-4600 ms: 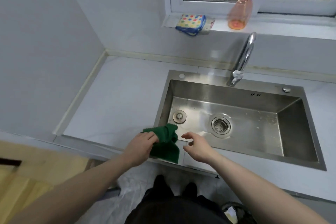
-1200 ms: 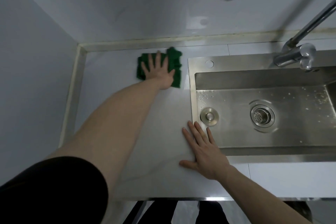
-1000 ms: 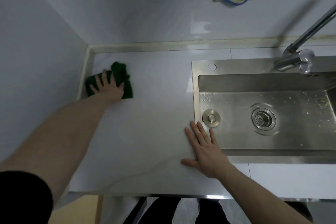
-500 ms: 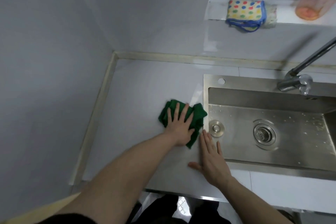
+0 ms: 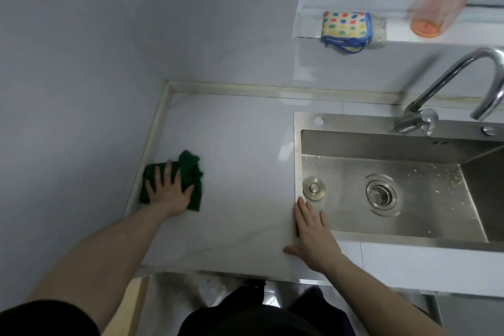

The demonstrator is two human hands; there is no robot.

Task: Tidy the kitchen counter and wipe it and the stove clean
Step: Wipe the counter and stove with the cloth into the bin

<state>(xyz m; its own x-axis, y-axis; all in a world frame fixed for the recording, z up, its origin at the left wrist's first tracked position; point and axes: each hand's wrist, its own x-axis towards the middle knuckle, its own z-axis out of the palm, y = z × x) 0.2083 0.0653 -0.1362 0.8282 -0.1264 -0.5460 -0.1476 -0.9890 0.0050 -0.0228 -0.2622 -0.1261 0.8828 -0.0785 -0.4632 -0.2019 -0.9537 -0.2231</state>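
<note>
From my head camera, looking down: my left hand (image 5: 169,190) lies flat with fingers spread on the green cloth (image 5: 191,172), pressing it onto the counter (image 5: 240,150) at the left middle of the frame, hard against the raised strip where the counter meets the side wall. My right hand (image 5: 313,234) is also flat and holds nothing, palm down at lower centre, its fingertips touching the left rim of the sink (image 5: 297,150).

The cloth is bunched rather than long, so it has no real axis. It lies well left of my right hand, with a broad band of bare counter between the two. I judge the next stroke runs rightward across that band toward the sink rim, and the left hand, already on the cloth, is the one to make it.
</note>
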